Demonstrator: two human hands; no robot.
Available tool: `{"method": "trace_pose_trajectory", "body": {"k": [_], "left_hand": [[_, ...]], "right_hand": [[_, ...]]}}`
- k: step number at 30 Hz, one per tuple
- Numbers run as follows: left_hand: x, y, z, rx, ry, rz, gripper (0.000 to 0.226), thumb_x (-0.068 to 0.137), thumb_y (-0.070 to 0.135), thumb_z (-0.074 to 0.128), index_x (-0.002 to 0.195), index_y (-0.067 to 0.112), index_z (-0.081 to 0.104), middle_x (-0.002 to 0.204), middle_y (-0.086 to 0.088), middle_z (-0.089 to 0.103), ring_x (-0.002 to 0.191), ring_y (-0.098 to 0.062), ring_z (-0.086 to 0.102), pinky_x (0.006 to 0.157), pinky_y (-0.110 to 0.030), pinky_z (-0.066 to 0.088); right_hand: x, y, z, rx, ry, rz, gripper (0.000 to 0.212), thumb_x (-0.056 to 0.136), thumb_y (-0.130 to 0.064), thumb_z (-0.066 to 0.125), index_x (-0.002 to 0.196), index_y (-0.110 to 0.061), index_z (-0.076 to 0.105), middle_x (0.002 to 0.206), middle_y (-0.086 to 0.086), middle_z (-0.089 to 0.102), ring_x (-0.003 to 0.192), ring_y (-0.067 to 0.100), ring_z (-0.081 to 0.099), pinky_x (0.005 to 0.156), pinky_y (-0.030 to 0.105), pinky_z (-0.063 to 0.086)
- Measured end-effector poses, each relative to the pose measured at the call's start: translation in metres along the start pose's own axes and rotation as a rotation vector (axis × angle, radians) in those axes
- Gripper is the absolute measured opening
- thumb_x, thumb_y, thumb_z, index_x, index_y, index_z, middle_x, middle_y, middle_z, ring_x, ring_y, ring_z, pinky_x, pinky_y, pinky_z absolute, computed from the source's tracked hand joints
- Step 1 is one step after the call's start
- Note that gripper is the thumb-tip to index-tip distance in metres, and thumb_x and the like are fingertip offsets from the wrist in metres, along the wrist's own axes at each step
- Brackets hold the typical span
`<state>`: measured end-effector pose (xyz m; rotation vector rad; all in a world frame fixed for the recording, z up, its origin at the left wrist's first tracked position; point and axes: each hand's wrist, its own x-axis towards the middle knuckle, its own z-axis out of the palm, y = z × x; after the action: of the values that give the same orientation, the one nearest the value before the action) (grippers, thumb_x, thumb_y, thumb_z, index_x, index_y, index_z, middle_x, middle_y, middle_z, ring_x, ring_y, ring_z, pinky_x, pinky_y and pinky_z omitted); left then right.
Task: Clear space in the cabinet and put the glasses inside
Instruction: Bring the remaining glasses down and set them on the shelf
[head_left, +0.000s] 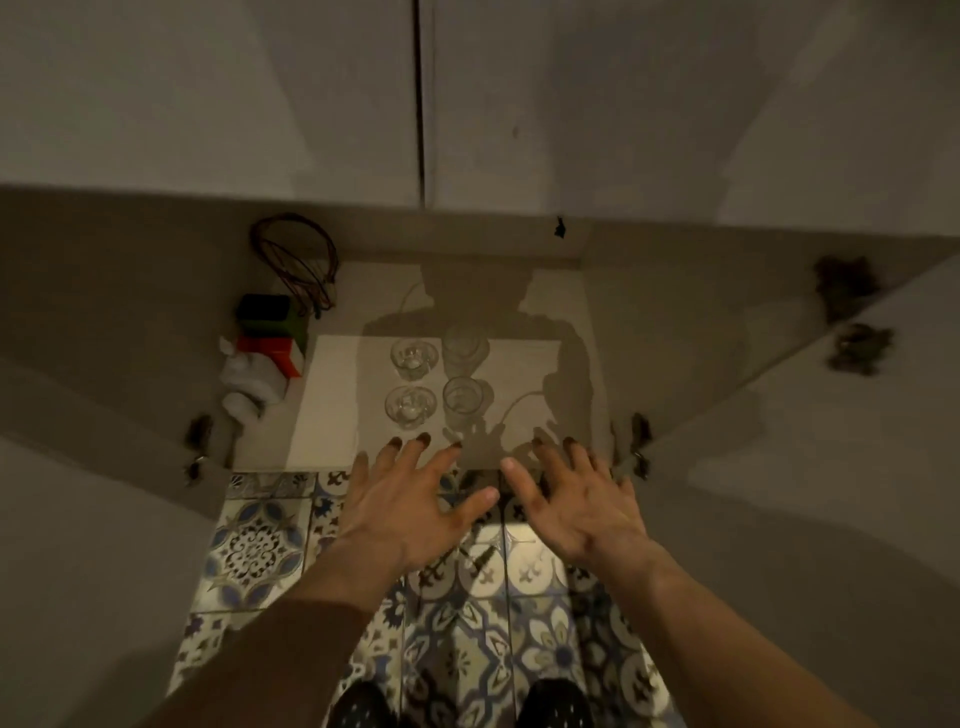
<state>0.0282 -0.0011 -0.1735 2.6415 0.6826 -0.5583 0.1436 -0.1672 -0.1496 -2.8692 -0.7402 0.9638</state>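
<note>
Several clear glasses stand in two rows on the floor of the open cabinet (524, 364): two wide ones at the left (413, 357) (410, 406) and two taller ones at the right (464, 345) (461, 401). My left hand (410, 493) hovers at the cabinet's front edge, fingers spread, holding nothing, just in front of the near left glass. My right hand (576, 499) is beside it to the right, also spread and empty, apart from the glasses.
At the cabinet's left side lie a white crumpled bag (252, 384), a red-and-white box (272, 351), a green-and-black box (265, 312) and a coil of wire (296, 260). Both doors (104, 415) (831, 395) stand open. Patterned floor tiles (254, 545) lie below.
</note>
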Motion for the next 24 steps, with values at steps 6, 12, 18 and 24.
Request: {"method": "trace_pose_trajectory", "body": {"k": [6, 12, 18, 24], "left_hand": [[-0.080, 0.026, -0.065, -0.023, 0.006, 0.039, 0.094, 0.072, 0.094, 0.005, 0.154, 0.048, 0.017, 0.166, 0.004, 0.015, 0.152, -0.023, 0.010, 0.121, -0.055, 0.007], [-0.143, 0.044, -0.093, 0.016, 0.033, -0.035, 0.099, 0.070, 0.095, -0.002, 0.154, 0.047, 0.016, 0.166, 0.003, 0.016, 0.151, -0.022, 0.012, 0.120, -0.055, 0.009], [-0.235, 0.080, -0.119, -0.017, 0.078, -0.062, 0.098, 0.071, 0.096, 0.000, 0.153, 0.047, 0.022, 0.164, 0.004, 0.022, 0.150, -0.022, 0.016, 0.120, -0.055, 0.008], [-0.283, 0.102, -0.148, -0.014, 0.091, -0.032, 0.097, 0.072, 0.095, -0.001, 0.153, 0.046, 0.022, 0.163, 0.004, 0.026, 0.149, -0.025, 0.021, 0.119, -0.057, 0.015]], "right_hand": [[-0.085, -0.016, -0.053, 0.059, 0.033, -0.006, 0.097, 0.079, -0.088, -0.003, 0.155, -0.035, 0.025, 0.167, 0.004, 0.017, 0.153, 0.029, 0.013, 0.119, 0.063, 0.014], [-0.149, -0.004, -0.077, 0.056, 0.070, -0.016, 0.097, 0.078, -0.089, -0.004, 0.155, -0.037, 0.025, 0.168, 0.005, 0.015, 0.153, 0.030, 0.010, 0.119, 0.063, 0.010], [-0.249, 0.006, -0.111, 0.060, 0.016, -0.022, 0.090, 0.083, -0.086, 0.000, 0.157, -0.038, 0.020, 0.168, 0.005, 0.015, 0.153, 0.030, 0.009, 0.119, 0.064, 0.006], [-0.315, -0.003, -0.137, 0.078, 0.042, -0.033, 0.088, 0.086, -0.084, 0.003, 0.158, -0.037, 0.019, 0.169, 0.004, 0.010, 0.155, 0.029, 0.004, 0.121, 0.063, 0.005]]}}
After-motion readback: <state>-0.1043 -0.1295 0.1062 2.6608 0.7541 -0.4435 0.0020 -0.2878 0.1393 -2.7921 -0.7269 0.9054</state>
